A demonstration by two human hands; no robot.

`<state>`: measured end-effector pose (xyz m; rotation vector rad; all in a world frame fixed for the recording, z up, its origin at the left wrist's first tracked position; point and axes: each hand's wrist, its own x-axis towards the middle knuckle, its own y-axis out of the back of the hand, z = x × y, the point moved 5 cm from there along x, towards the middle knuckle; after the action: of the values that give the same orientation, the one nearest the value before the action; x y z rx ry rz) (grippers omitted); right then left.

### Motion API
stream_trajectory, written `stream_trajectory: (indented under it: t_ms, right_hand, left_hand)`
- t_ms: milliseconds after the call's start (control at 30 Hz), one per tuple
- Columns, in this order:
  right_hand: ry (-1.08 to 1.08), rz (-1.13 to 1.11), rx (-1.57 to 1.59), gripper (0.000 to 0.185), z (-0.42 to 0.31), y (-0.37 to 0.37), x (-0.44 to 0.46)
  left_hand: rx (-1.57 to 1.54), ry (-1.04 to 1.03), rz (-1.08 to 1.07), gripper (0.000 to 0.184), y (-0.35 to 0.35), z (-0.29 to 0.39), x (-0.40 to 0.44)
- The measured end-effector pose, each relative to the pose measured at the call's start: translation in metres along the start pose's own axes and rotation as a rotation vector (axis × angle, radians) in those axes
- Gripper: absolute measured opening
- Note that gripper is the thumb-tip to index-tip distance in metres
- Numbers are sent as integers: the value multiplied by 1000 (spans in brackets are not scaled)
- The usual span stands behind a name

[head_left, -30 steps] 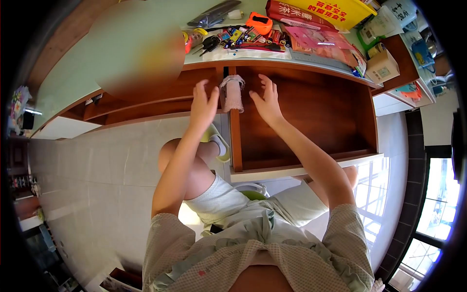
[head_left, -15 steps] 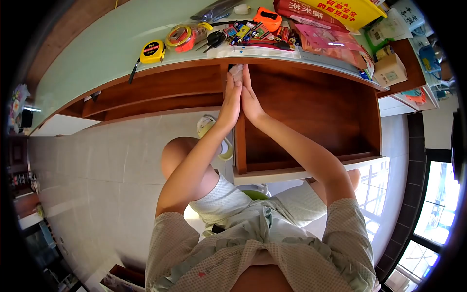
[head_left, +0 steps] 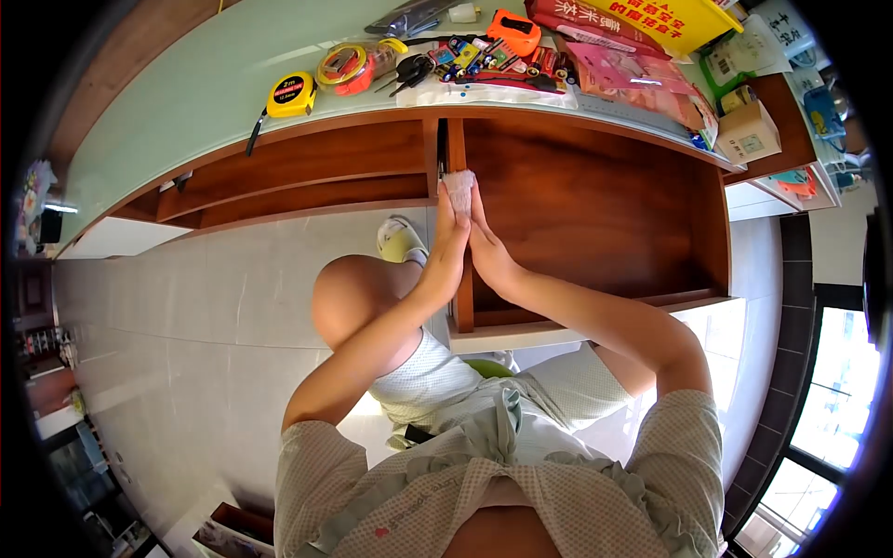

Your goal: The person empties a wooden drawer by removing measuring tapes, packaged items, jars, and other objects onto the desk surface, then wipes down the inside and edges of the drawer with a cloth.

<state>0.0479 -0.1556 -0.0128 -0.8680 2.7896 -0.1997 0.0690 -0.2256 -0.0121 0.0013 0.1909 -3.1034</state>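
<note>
A crumpled white cloth [head_left: 459, 192] is folded over the top edge of the drawer's left side wall [head_left: 456, 144]. My left hand [head_left: 445, 253] presses it from the outer face of the wall, with the fingers straight and close together. On the inner face, my right hand [head_left: 493, 259] holds the other side of the cloth, so both palms squeeze the wall between them. The pulled-out brown wooden drawer [head_left: 595, 200] extends to the right of my hands. Part of the cloth is hidden under my fingers.
On the glass desktop [head_left: 200, 93] lie a yellow tape measure [head_left: 292, 96], a round container [head_left: 343, 69], black scissors [head_left: 411, 73], several batteries [head_left: 470, 58] and an orange tool [head_left: 513, 33]. Bags [head_left: 642, 74] and a small box [head_left: 748, 132] sit right. My knee [head_left: 349, 299] is below left.
Both hands have slid together along the drawer's side wall toward my body, taking the white cloth along. More of the cloth and of the wall behind it now shows.
</note>
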Motion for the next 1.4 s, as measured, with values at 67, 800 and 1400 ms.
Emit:
stream_trajectory:
  t_ms: [67, 800, 1400]
  right_hand:
    - [-67, -24, 32, 64, 0, -4, -13]
    - [-73, 88, 132, 68, -4, 9, 31]
    - [-413, 347, 268, 55, -8, 31, 70]
  left_hand:
    - [-55, 61, -10, 73, -2, -2, -14]
    - [-90, -4, 53, 63, 8, 7, 14]
    - [-122, 107, 171, 49, 25, 14, 31]
